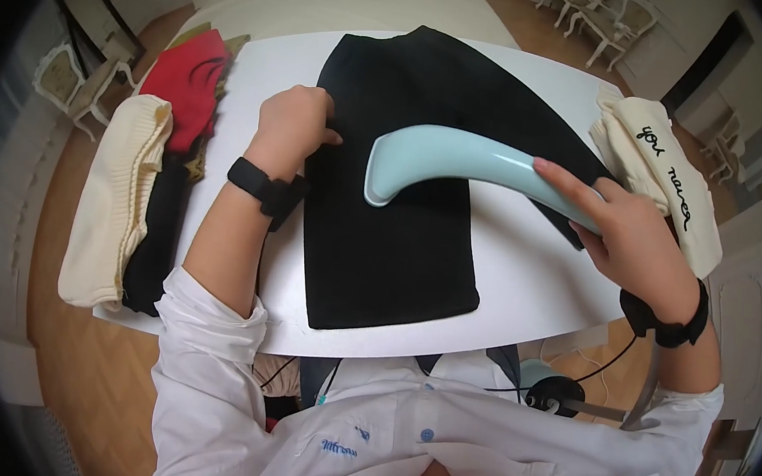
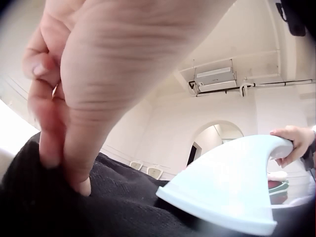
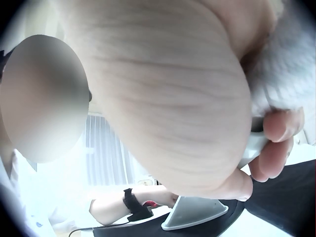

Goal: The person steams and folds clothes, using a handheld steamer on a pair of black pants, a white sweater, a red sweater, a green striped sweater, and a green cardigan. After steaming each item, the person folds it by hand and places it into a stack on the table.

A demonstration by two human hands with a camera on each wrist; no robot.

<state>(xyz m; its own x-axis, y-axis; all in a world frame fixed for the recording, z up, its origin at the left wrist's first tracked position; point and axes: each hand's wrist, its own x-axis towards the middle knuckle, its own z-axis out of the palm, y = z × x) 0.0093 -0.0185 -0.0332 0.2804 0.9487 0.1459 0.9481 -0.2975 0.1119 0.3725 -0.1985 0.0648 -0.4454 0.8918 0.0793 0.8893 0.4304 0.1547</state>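
We see the black garment (image 1: 388,257) laid out on the white table (image 1: 536,279) in front of us, its broad part reaching toward the near edge and 1 long section slanting off to the right. Our left hand (image 1: 293,126) is at the garment's left edge, and the left wrist view shows the thumb and fingertips pinching the black cloth. Our right hand (image 1: 636,240) wraps its fingers round the handle of the pale blue appliance (image 1: 461,153), with 1 finger lying extended along the top. The appliance's wide head is over the garment, to the right of our left hand; we cannot tell whether it touches the cloth. We wear 2 black wristbands, 1 on each wrist, and a white shirt (image 1: 382,429) with the sleeves pushed up. On the left side of the table, we see a folded cream ribbed knit (image 1: 112,205) beside a folded dark piece (image 1: 157,227), with a red piece (image 1: 191,81) farther back. On the right side, behind our right hand, lies a cream piece with black lettering (image 1: 668,172). Beyond the table, we see white-framed chairs (image 1: 612,30) on the wooden floor.
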